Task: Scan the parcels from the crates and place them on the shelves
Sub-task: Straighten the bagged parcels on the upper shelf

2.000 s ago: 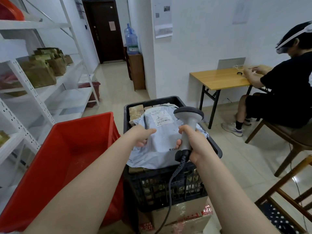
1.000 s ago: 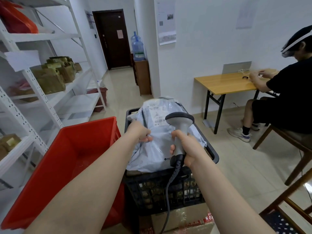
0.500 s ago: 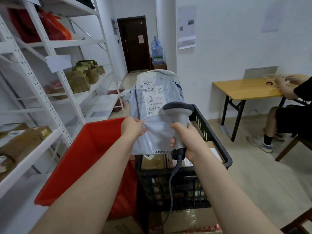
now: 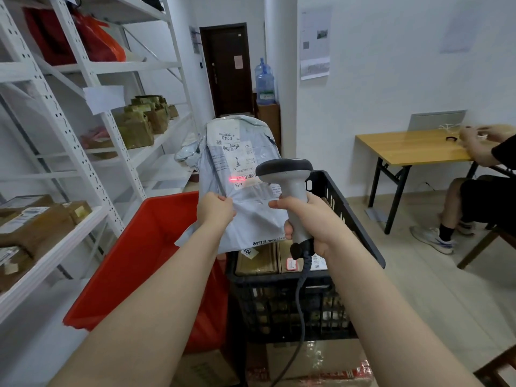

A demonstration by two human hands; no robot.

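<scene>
My left hand (image 4: 214,210) grips the lower left edge of a grey plastic mailer parcel (image 4: 240,152), held upright above the crates with its label facing me. My right hand (image 4: 308,219) holds a grey handheld barcode scanner (image 4: 287,174) by its handle, head pointing at the parcel. A red laser line (image 4: 237,179) falls on the label's barcode. Below stands a black crate (image 4: 351,219) with several brown boxes (image 4: 258,259) inside. A red crate (image 4: 134,247) sits to its left.
White metal shelves (image 4: 92,152) on the left carry brown parcels (image 4: 134,129) and red bags (image 4: 95,37). A seated person (image 4: 480,191) works at a wooden table (image 4: 410,146) on the right. Cardboard boxes (image 4: 315,364) lie under the black crate. A water bottle (image 4: 264,82) stands by the door.
The parcel has been lifted out of the black crate and raised upright. The scanner's red line now shows on the label. My view has turned left toward the shelves.
</scene>
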